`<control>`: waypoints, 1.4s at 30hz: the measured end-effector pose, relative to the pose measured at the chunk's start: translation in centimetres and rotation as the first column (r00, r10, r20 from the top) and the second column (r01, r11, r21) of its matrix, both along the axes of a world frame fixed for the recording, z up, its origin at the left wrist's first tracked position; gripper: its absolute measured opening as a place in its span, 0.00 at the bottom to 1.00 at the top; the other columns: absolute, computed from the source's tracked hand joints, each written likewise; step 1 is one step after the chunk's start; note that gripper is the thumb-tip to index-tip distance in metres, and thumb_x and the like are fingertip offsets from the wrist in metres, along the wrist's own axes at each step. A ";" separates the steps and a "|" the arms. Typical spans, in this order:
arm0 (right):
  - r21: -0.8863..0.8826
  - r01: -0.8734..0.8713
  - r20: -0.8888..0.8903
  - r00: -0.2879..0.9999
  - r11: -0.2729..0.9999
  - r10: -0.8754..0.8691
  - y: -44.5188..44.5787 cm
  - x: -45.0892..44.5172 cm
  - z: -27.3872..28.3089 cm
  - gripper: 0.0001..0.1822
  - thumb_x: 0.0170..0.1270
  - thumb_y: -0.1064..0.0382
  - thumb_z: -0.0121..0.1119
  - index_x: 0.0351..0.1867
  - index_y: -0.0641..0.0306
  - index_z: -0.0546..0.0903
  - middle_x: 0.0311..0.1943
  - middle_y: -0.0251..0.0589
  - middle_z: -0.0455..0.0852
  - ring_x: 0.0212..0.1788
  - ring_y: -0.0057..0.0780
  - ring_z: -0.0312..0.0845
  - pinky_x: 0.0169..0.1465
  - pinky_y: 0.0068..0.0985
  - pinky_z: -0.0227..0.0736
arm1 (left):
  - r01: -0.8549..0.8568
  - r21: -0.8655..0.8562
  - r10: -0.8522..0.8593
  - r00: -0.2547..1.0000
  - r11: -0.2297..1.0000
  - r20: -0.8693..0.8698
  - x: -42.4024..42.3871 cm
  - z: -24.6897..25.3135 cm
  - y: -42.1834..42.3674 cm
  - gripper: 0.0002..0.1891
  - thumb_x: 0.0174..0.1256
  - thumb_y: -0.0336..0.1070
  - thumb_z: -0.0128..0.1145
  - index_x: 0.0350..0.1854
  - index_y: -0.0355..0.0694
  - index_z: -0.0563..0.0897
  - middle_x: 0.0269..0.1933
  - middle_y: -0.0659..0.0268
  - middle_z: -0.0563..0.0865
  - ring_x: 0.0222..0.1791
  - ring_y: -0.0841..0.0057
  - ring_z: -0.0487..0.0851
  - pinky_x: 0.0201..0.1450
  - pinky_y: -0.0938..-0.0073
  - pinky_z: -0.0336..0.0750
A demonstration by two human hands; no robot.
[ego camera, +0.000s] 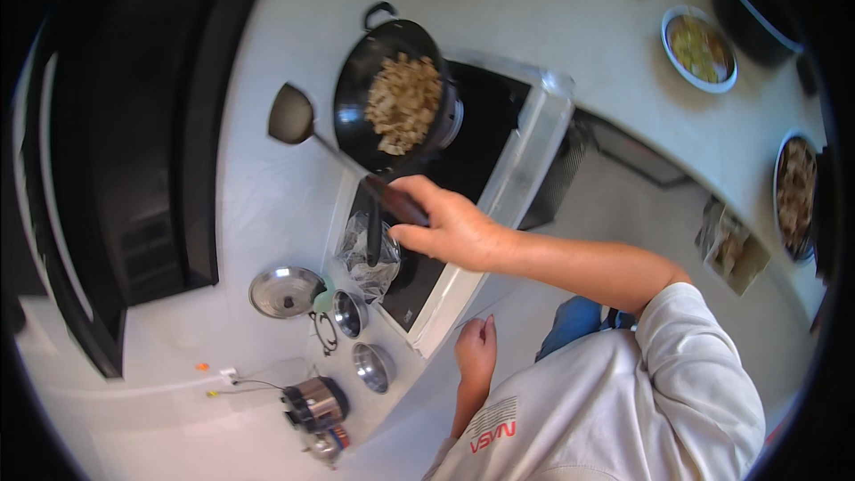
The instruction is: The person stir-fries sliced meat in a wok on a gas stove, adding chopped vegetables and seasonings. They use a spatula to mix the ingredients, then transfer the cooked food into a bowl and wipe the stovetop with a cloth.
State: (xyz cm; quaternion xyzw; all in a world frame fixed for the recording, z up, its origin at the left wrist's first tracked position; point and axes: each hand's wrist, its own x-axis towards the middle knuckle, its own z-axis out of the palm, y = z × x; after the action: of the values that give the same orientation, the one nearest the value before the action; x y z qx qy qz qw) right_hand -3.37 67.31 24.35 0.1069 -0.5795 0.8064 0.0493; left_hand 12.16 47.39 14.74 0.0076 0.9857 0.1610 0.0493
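My right hand (461, 224) grips the dark handle of a wok spatula (347, 160). Its broad metal blade is raised to the left of a black wok (354, 100), apart from the food. Light-brown chopped pieces (404, 103) lie in the wok, which sits on a black-topped stove (481, 113). Below the spatula handle, a long black handle (374, 240) reaches over crumpled clear plastic (367, 274); my right hand partly hides this area. Close to my body, in front of the stove's edge, my left hand (476, 349) is curled with nothing visible in it.
A dark range hood (167, 127) juts out at left. Beside the stove are a metal lid (284, 290) and metal bowls (374, 367). Along the right counter stand a bowl of chopped vegetables (698, 47), a black pot (748, 13) and a bowl of brown pieces (795, 194).
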 end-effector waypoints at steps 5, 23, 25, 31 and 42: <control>0.206 -0.165 0.294 0.951 0.964 0.100 3.3 -4.5 2.1 0.19 0.53 0.65 0.57 0.46 0.71 0.72 0.29 0.44 0.79 0.22 0.28 0.76 0.27 0.26 0.74 | -0.042 0.175 0.083 0.969 0.984 -0.232 0.3 0.8 -1.2 0.07 0.61 0.35 0.58 0.29 0.37 0.79 0.27 0.57 0.81 0.26 0.62 0.79 0.31 0.65 0.73; 0.898 -0.382 0.309 0.901 -0.218 -0.305 7.6 -17.8 19.3 0.18 0.53 0.62 0.54 0.48 0.57 0.76 0.20 0.39 0.80 0.16 0.22 0.70 0.16 0.23 0.63 | -0.032 0.415 0.274 0.797 0.909 -0.538 -12.1 2.4 -11.0 0.25 0.60 0.32 0.57 0.60 0.37 0.69 0.58 0.50 0.73 0.58 0.53 0.71 0.60 0.61 0.66; 0.845 -0.481 0.401 0.859 -0.234 -0.319 6.9 -19.7 19.1 0.19 0.54 0.62 0.54 0.49 0.56 0.75 0.20 0.40 0.80 0.13 0.21 0.67 0.13 0.21 0.58 | -0.053 0.467 0.310 0.813 0.883 -0.493 -12.5 2.2 -11.1 0.23 0.61 0.32 0.57 0.60 0.37 0.70 0.57 0.51 0.75 0.57 0.54 0.72 0.60 0.62 0.67; 0.783 -0.595 0.522 0.786 -0.180 -0.331 7.8 -23.6 16.5 0.20 0.55 0.61 0.54 0.52 0.52 0.75 0.20 0.38 0.80 0.11 0.16 0.62 0.11 0.18 0.52 | -0.111 0.552 0.394 0.814 0.827 -0.427 -13.2 1.9 -10.9 0.22 0.62 0.32 0.57 0.58 0.37 0.71 0.54 0.52 0.78 0.54 0.58 0.76 0.58 0.64 0.69; 0.912 -0.368 0.365 0.930 0.183 0.049 9.1 -31.2 1.7 0.15 0.60 0.52 0.59 0.42 0.58 0.80 0.18 0.33 0.78 0.13 0.17 0.65 0.17 0.20 0.58 | -0.254 0.663 0.566 0.765 0.704 -0.307 -14.1 2.4 -8.8 0.22 0.62 0.31 0.57 0.59 0.37 0.71 0.48 0.55 0.82 0.49 0.65 0.80 0.52 0.68 0.73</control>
State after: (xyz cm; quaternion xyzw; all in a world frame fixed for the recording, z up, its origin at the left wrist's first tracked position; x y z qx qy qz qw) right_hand -34.53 76.42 26.09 0.0887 -0.9344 0.2705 -0.2141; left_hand -1.89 38.60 17.17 -0.1650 0.8396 0.4558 -0.2452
